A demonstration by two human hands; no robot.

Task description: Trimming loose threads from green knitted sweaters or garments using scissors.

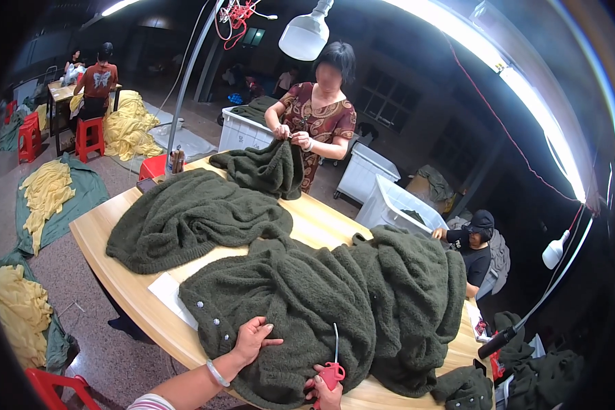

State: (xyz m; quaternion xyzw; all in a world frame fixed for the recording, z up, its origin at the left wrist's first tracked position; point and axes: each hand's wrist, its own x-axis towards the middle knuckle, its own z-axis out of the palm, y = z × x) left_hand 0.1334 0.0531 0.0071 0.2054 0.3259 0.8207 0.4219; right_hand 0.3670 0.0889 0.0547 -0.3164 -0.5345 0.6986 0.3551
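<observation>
A dark green knit garment [287,301], with several shiny buttons along its left edge, lies spread in front of me. My left hand [254,339] rests over it near the buttons, fingers partly spread, with nothing visible in them. A light bangle circles that wrist. At the near edge, my right hand [326,391] grips a red air blow gun [332,374]. Its thin bent metal nozzle points away from me over the knit. The garment's near edge partly hangs past the table edge.
More green knits [198,219] heap on the wooden table [96,229]. Across it, a person [321,113] handles another green knit [273,164]. White bins [372,171] and a second person [477,249] are at the right. Yellow garments [20,314] and red stools [89,137] stand left.
</observation>
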